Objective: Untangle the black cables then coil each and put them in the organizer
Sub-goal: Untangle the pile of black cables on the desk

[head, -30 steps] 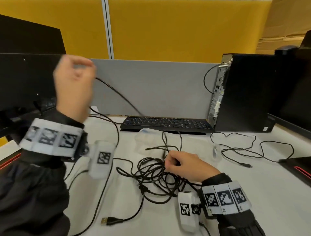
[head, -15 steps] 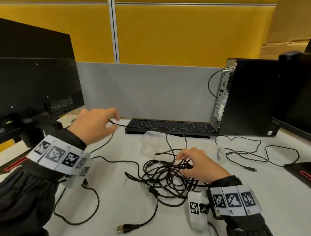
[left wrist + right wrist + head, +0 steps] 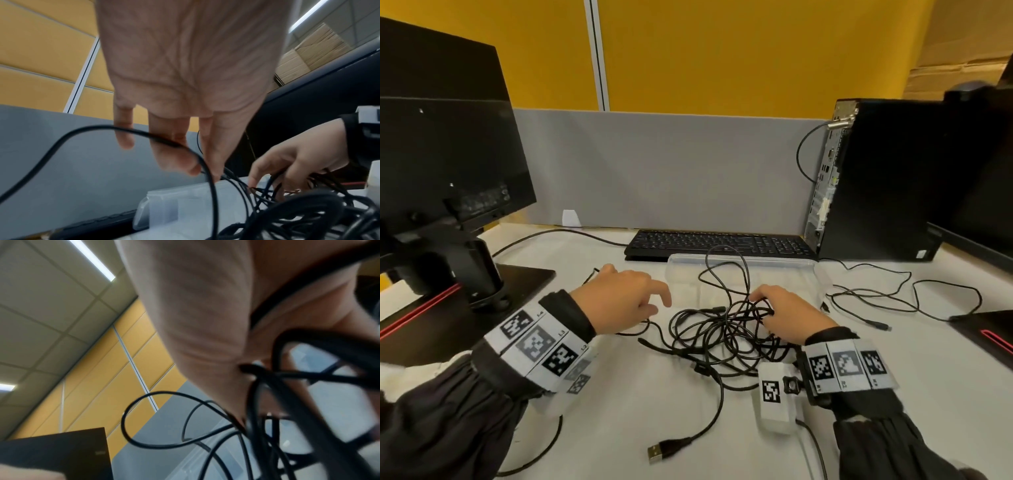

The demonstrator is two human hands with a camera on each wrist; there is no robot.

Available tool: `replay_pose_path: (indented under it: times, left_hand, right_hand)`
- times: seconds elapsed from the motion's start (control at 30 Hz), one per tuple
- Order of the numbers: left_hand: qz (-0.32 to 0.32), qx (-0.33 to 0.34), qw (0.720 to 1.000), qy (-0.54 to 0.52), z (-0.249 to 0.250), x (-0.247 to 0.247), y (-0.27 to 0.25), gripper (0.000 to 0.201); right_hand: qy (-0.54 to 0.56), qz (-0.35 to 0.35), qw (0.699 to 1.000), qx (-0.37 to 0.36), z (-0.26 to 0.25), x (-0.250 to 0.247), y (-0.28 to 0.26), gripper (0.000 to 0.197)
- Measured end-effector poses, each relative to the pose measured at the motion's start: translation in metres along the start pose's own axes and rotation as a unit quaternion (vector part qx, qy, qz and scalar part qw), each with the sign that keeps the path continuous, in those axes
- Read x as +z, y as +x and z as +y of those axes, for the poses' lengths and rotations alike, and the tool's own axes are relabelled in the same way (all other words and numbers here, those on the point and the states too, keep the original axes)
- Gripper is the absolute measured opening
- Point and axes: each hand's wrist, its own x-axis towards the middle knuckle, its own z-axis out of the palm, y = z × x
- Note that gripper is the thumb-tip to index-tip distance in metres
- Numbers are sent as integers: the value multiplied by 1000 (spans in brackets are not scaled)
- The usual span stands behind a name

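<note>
A tangle of black cables (image 3: 722, 329) lies mid-table, one USB plug (image 3: 659, 452) trailing toward me. My right hand (image 3: 787, 311) sits on the tangle's right side, its fingers curled into the loops and gripping several strands (image 3: 267, 369). My left hand (image 3: 626, 298) hovers low just left of the tangle. One black cable (image 3: 164, 141) runs across the palm side of its fingers (image 3: 174, 159) and seems lightly pinched at the tips. The clear plastic organizer (image 3: 784, 265) stands right behind the tangle, with cable loops arching over it.
A black keyboard (image 3: 722, 243) lies behind the organizer, a PC tower (image 3: 887, 178) at back right. A monitor (image 3: 441, 154) on its stand base (image 3: 517, 277) fills the left. A separate thin cable (image 3: 876, 298) sprawls at right beside a dark device (image 3: 989, 332).
My left hand has dropped from head height to the table beside the tangle, bringing its cable down with it. My right hand has stayed on the tangle.
</note>
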Motion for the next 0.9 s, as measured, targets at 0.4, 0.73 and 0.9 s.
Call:
replay_pose_path:
  times: [0.4, 0.73, 0.9]
  left_hand:
    - [-23, 48, 990, -131, 5, 3, -16, 44]
    - [99, -36, 985, -133, -31, -8, -15, 73]
    - [30, 10, 990, -134, -19, -9, -15, 72]
  right_hand:
    - [476, 187, 859, -27, 1, -11, -12, 41]
    - [748, 210, 626, -68, 14, -23, -16, 36]
    - [801, 194, 559, -87, 22, -22, -14, 34]
